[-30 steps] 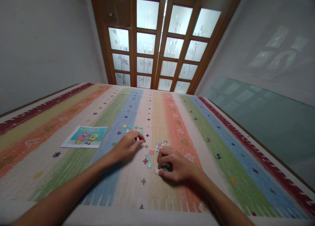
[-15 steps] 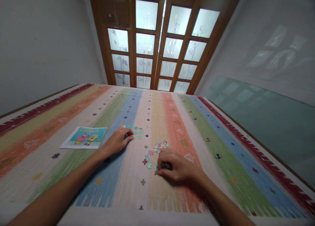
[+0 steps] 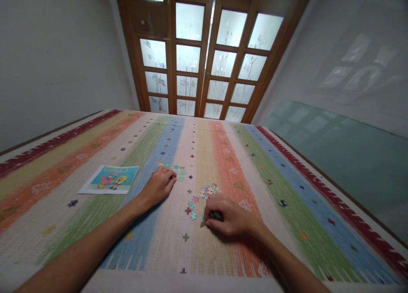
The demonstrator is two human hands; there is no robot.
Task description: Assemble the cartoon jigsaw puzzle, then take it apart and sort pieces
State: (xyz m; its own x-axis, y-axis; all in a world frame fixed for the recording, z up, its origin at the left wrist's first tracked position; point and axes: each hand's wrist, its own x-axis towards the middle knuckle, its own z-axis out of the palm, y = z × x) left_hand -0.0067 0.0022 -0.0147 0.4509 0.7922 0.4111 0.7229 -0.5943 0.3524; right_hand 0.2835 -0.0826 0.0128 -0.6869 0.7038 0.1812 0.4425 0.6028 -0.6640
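Observation:
My left hand (image 3: 158, 185) rests on the striped cloth with its fingers curled down beside a small cluster of teal puzzle pieces (image 3: 177, 170). My right hand (image 3: 227, 217) is closed over joined puzzle pieces (image 3: 204, 220) near the table's middle, pressing them to the cloth. A second scatter of pink and teal loose pieces (image 3: 205, 192) lies just beyond my right hand. A cartoon reference picture (image 3: 110, 179) lies flat to the left of my left hand.
The table carries a cloth (image 3: 229, 157) with lengthwise coloured stripes and small cross motifs. A wooden door with frosted glass panes (image 3: 204, 55) stands beyond the far edge. A glass surface (image 3: 344, 152) lies to the right of the table.
My left hand moved left from the centre stripe to the teal cluster and has settled there. My right hand stayed over the joined pieces, shifting only slightly.

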